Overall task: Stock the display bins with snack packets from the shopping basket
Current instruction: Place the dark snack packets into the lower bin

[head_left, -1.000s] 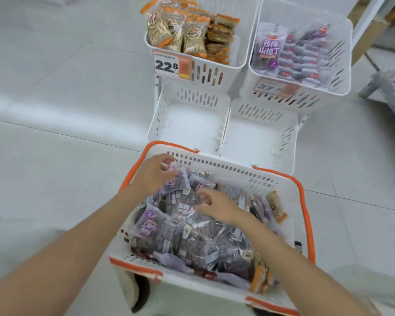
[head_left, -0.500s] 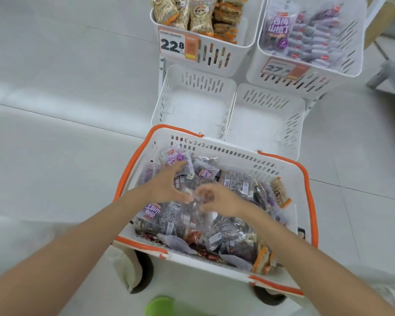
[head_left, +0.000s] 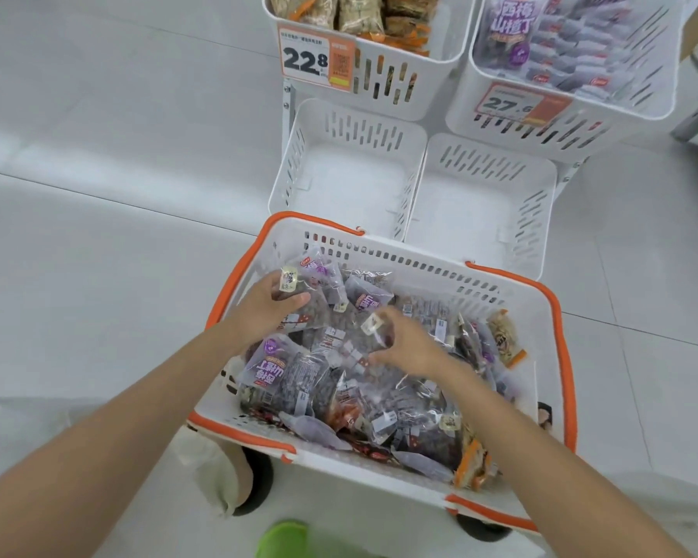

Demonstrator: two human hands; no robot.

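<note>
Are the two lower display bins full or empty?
Empty: the lower left bin and lower right bin show bare white floors.

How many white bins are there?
4. Two upper bins hold snacks: left, right. Two lower bins are empty: left, right. More may lie beyond the top edge.

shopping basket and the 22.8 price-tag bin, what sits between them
In the head view, an empty white lower bin sits between the shopping basket and the tagged bin.
</note>
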